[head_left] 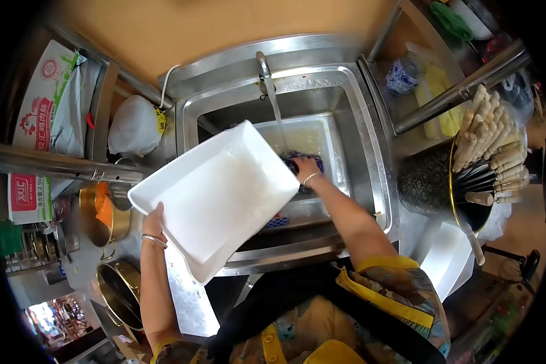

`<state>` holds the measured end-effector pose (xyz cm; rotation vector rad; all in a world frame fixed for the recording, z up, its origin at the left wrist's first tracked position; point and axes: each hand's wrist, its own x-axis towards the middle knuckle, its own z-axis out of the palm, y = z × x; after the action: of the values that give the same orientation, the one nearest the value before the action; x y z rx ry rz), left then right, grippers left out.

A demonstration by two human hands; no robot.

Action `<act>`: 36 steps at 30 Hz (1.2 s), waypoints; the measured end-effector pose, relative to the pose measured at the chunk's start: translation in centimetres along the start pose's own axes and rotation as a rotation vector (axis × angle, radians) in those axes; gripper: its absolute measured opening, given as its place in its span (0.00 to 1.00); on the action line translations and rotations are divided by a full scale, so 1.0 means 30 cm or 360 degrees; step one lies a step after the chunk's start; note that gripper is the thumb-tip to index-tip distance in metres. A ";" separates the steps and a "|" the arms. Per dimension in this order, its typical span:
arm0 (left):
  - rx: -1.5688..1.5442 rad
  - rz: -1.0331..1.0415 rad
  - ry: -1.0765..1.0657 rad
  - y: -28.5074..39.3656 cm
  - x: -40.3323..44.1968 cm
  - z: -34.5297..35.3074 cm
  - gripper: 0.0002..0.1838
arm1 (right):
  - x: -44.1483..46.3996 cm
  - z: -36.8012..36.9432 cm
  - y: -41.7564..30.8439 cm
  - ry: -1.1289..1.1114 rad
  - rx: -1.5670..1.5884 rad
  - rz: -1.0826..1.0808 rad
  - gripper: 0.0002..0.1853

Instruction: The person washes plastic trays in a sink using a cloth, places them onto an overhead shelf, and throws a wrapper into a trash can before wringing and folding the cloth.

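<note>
Left hand (153, 224): closed on one white tray (218, 200), thumb inside its rim, above the sink's (373, 145) front-left corner.
Right hand (306, 168): fingers bent over one dark bundle (291, 164), grip hidden, inside a second tray (327, 132).

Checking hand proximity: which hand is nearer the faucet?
Right. The right hand is in the sink, beside water from the faucet; the left hand is farther off, gripping a white tray.

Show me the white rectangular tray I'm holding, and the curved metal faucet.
Held white rectangular tray (218, 200), head view: middle of the inner floor.
Curved metal faucet (263, 68), head view: on the spout.
</note>
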<state>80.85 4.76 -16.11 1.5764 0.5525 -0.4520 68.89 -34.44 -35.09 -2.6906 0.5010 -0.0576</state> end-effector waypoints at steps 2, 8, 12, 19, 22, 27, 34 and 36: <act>0.0125 0.0157 0.0075 0.021 -0.005 0.012 0.21 | -0.029 0.056 -0.018 0.0188 -0.0192 -0.0014 0.18; 0.0071 0.0280 0.0196 0.059 -0.024 0.004 0.20 | 0.055 -0.161 0.033 -0.0533 0.0670 0.0346 0.21; 0.0303 0.0289 0.0216 0.054 -0.047 0.033 0.19 | 0.046 -0.407 -0.286 -0.0363 0.1605 0.0055 0.15; 0.0209 0.0253 0.0071 0.068 -0.135 0.121 0.17 | 0.098 -0.240 -0.851 0.0166 0.1231 -0.0575 0.11; 0.0222 0.0374 -0.0003 0.063 -0.126 0.112 0.18 | 0.140 -0.183 -0.902 0.0217 0.1228 -0.0379 0.10; 0.0370 0.0484 0.0017 0.043 -0.160 0.068 0.19 | 0.228 -0.180 -0.828 0.0196 0.1208 0.0045 0.11; 0.0143 0.0294 -0.0095 0.061 -0.134 0.056 0.21 | 0.154 -0.140 -0.932 0.0007 0.1142 -0.0271 0.10; 0.0191 0.0393 -0.0068 0.095 -0.183 0.052 0.22 | 0.263 -0.145 -0.795 0.0030 0.1050 0.0042 0.10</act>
<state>78.20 2.66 -10.69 1.7200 0.2969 -0.3354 83.83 -18.48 -21.95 -2.0390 0.4283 -0.2026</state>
